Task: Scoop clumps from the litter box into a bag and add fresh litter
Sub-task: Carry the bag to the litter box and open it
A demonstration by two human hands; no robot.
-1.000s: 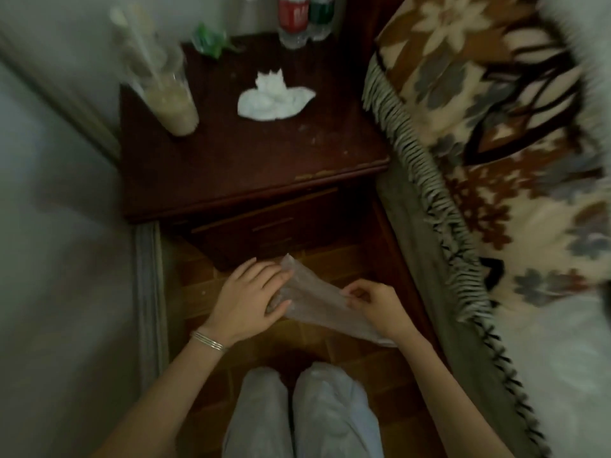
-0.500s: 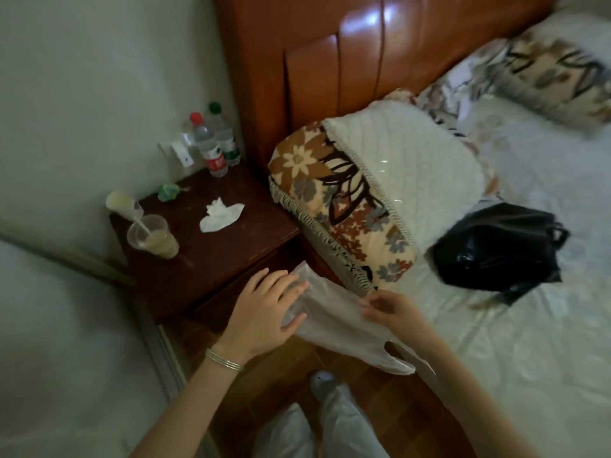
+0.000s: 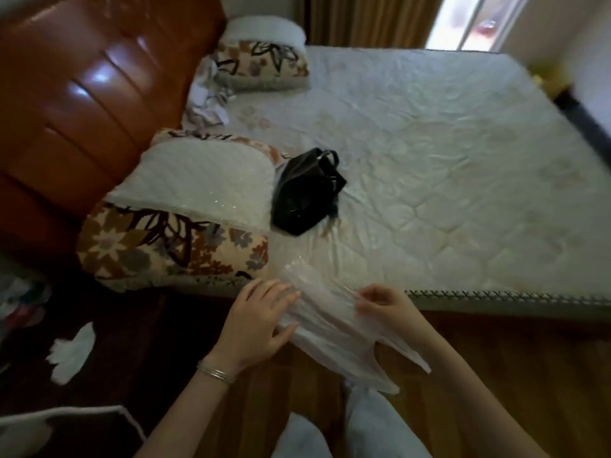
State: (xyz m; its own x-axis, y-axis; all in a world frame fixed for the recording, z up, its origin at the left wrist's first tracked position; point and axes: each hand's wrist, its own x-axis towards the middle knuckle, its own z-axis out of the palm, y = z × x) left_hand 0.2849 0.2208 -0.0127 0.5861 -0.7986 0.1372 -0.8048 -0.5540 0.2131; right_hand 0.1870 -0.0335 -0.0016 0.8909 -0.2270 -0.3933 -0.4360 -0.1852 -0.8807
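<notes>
A thin translucent plastic bag (image 3: 334, 328) is stretched between my two hands in front of me, its handles hanging down to the lower right. My left hand (image 3: 259, 322) holds the bag's left side between thumb and fingers. My right hand (image 3: 385, 307) pinches the bag's upper right edge with its fingertips. Both hands hover over the wooden floor just before the bed's near edge. No litter box, scoop or litter is in view.
A large bed (image 3: 463, 180) with a pale quilted cover fills the right. On it lie a black handbag (image 3: 305, 191) and floral pillows (image 3: 185, 219). A glossy wooden headboard (image 3: 82, 104) stands at the left. A crumpled white tissue (image 3: 71, 353) lies on the dark nightstand.
My view has swung right from the nightstand to the bed. Both hands keep hold of the plastic bag and have carried it along toward the bed's edge.
</notes>
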